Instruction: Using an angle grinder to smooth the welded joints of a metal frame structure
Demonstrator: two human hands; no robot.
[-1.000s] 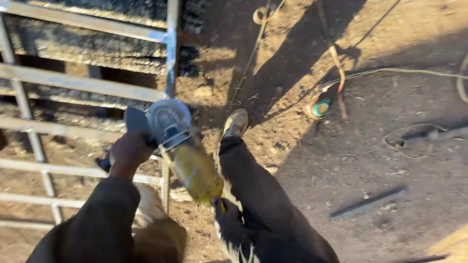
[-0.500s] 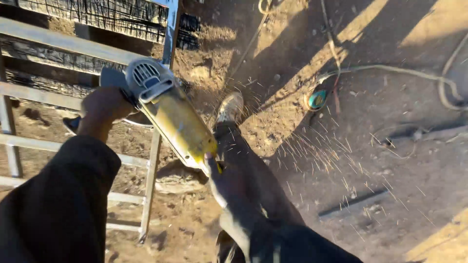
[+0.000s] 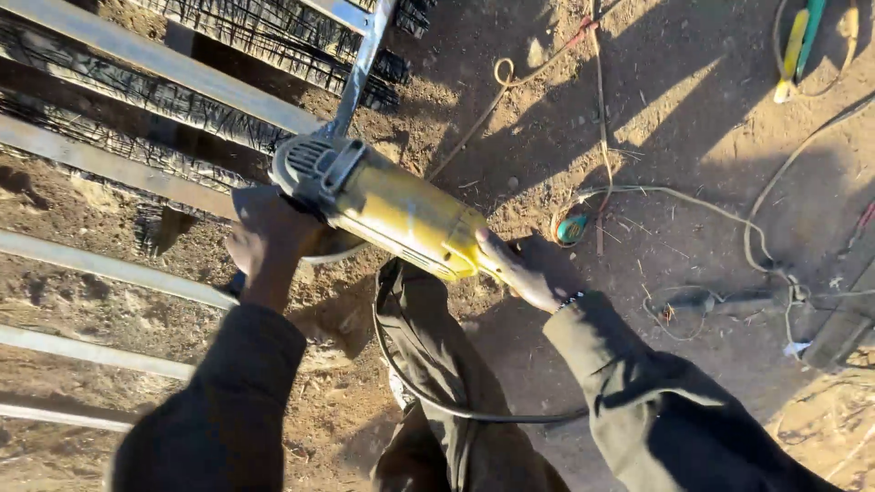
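Held a yellow angle grinder (image 3: pixel 387 208) low over the dirt against a grey metal frame (image 3: pixel 164 64), left hand (image 3: pixel 269 241) closed round the side handle near its grey head, right hand (image 3: pixel 519 273) wrapped on the rear grip, black cord (image 3: pixel 428 401) looping past the trouser leg (image 3: pixel 437 364).

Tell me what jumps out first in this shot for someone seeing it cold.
The yellow angle grinder at centre, gripped by the left hand near its head and the right hand at its rear. Grey metal bars cross the dirt on the left; cords trail on the right.
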